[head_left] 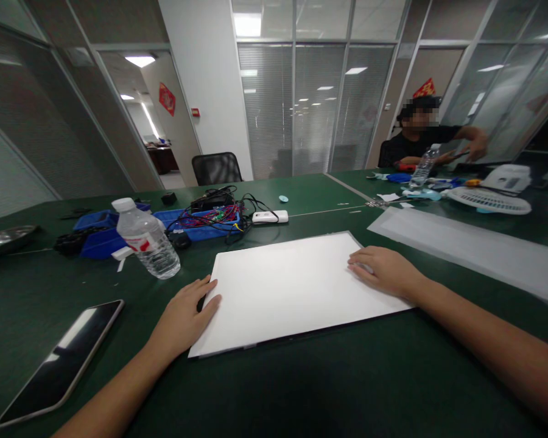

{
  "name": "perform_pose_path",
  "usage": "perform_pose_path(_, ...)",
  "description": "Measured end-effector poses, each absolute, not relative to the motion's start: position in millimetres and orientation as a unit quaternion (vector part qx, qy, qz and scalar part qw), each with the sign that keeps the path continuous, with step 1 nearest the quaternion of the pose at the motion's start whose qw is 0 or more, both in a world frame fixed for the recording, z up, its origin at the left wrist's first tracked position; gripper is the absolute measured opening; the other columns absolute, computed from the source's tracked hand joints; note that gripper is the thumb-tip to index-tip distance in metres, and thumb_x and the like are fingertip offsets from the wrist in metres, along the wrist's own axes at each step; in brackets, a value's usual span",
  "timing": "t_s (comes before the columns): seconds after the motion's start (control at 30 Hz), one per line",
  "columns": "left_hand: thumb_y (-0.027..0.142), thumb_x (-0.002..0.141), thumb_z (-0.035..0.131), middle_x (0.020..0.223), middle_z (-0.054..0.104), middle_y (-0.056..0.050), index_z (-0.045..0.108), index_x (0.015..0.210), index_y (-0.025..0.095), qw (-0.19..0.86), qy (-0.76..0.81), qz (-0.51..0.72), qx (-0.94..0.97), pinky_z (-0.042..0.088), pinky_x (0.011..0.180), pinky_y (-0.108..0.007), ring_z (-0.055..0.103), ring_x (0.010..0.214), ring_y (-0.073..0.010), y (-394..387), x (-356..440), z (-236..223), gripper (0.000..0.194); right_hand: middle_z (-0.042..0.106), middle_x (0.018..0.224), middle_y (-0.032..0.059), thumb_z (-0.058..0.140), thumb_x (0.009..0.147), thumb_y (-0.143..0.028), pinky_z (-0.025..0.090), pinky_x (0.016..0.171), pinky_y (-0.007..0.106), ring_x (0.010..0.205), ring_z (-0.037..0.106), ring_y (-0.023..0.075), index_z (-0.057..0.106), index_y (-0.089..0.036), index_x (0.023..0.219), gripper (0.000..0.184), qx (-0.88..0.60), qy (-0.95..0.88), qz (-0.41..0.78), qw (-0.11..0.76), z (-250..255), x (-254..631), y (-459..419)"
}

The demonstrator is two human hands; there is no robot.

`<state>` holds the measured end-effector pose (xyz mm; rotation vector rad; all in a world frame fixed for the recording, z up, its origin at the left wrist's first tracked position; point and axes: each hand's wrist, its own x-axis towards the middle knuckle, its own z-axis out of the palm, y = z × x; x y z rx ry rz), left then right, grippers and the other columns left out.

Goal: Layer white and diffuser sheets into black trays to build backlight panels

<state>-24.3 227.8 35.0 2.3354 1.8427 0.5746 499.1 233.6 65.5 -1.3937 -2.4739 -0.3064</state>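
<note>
A white sheet or thin board [283, 292] lies flat on the dark green table, slightly turned, with a dark edge showing beneath its near side. My left hand [185, 316] rests on its left edge, thumb and fingers apart. On the right part of the white surface lies my right hand [386, 271], fingers stretched out to the left and the thumb a little apart from them. Neither hand visibly grips anything. The underside of my right palm is hidden.
A water bottle [148, 240] and a phone [64, 362] are at the left. Beyond stand blue bins [196, 228] with tangled wires and a white power strip [270, 217]. Long white sheets [475, 246], a white fan [488, 201] and a seated person [415, 140] are at the right.
</note>
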Motion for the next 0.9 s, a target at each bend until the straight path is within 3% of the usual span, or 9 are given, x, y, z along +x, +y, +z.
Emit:
perform_pose_path(0.2, 0.063, 0.094, 0.052, 0.155, 0.062, -0.014, 0.068, 0.144, 0.015, 0.05, 0.609, 0.198, 0.766, 0.041, 0.125, -0.055, 0.057, 0.146, -0.0356, 229, -25, 33, 0.071, 0.078, 0.122, 0.0102, 0.048, 0.108, -0.045, 0.06, 0.093, 0.05, 0.108, 0.074, 0.0279, 0.079, -0.021, 0.121, 0.041, -0.479, -0.861, -0.077, 0.156, 63, 495, 235)
perform_pose_path(0.33, 0.061, 0.094, 0.051, 0.154, 0.063, -0.013, 0.069, 0.143, 0.015, 0.05, 0.612, 0.204, 0.763, 0.041, 0.125, -0.056, 0.057, 0.145, -0.0355, 229, -24, 33, 0.069, 0.076, 0.129, 0.0107, 0.046, 0.107, -0.048, 0.055, 0.104, 0.054, 0.117, 0.07, 0.0307, 0.076, -0.021, 0.128, 0.045, -0.543, -0.822, -0.08, 0.154, 61, 538, 253)
perform_pose_path(0.4, 0.061, 0.094, 0.05, 0.154, 0.063, -0.013, 0.07, 0.142, 0.016, 0.051, 0.612, 0.202, 0.763, 0.041, 0.124, -0.056, 0.057, 0.145, -0.0355, 229, -23, 34, 0.069, 0.07, 0.141, 0.0146, 0.048, 0.105, -0.05, 0.05, 0.112, 0.057, 0.128, 0.064, 0.0351, 0.072, -0.019, 0.136, 0.051, -0.608, -0.773, -0.112, 0.141, 56, 575, 263)
perform_pose_path(0.5, 0.062, 0.094, 0.049, 0.155, 0.062, -0.013, 0.071, 0.141, 0.016, 0.054, 0.611, 0.191, 0.767, 0.041, 0.124, -0.056, 0.056, 0.146, -0.0357, 230, -23, 35, 0.069, 0.049, 0.161, 0.0241, 0.056, 0.1, -0.054, 0.044, 0.115, 0.062, 0.145, 0.048, 0.0454, 0.06, -0.013, 0.152, 0.067, -0.733, -0.656, -0.143, 0.113, 44, 634, 271)
perform_pose_path(0.57, 0.062, 0.095, 0.048, 0.156, 0.062, -0.013, 0.071, 0.141, 0.016, 0.053, 0.609, 0.187, 0.769, 0.04, 0.125, -0.057, 0.056, 0.146, -0.0358, 231, -23, 35, 0.069, 0.04, 0.165, 0.0314, 0.056, 0.098, -0.063, 0.042, 0.115, 0.063, 0.151, 0.038, 0.0511, 0.057, -0.007, 0.154, 0.08, -0.802, -0.578, -0.121, 0.091, 36, 665, 273)
perform_pose_path(0.63, 0.061, 0.095, 0.048, 0.155, 0.062, -0.013, 0.071, 0.141, 0.017, 0.05, 0.607, 0.189, 0.771, 0.04, 0.125, -0.056, 0.057, 0.145, -0.0355, 231, -24, 35, 0.068, 0.045, 0.161, 0.0338, 0.05, 0.099, -0.069, 0.046, 0.11, 0.061, 0.146, 0.045, 0.0511, 0.058, -0.005, 0.153, 0.084, -0.836, -0.54, -0.063, 0.072, 30, 684, 275)
perform_pose_path(0.73, 0.061, 0.095, 0.05, 0.155, 0.063, -0.013, 0.072, 0.141, 0.018, 0.051, 0.606, 0.191, 0.771, 0.041, 0.124, -0.056, 0.057, 0.146, -0.0351, 231, -24, 35, 0.067, 0.059, 0.15, 0.0285, 0.042, 0.101, -0.067, 0.053, 0.098, 0.057, 0.129, 0.061, 0.0462, 0.063, -0.011, 0.148, 0.076, -0.835, -0.547, -0.015, 0.051, 27, 691, 277)
perform_pose_path(0.9, 0.062, 0.095, 0.05, 0.153, 0.064, -0.013, 0.072, 0.14, 0.018, 0.044, 0.608, 0.195, 0.768, 0.041, 0.124, -0.056, 0.058, 0.145, -0.0355, 231, -25, 34, 0.067, 0.068, 0.139, 0.0218, 0.037, 0.103, -0.059, 0.054, 0.096, 0.052, 0.121, 0.066, 0.0398, 0.07, -0.016, 0.137, 0.064, -0.805, -0.591, -0.039, 0.042, 29, 670, 281)
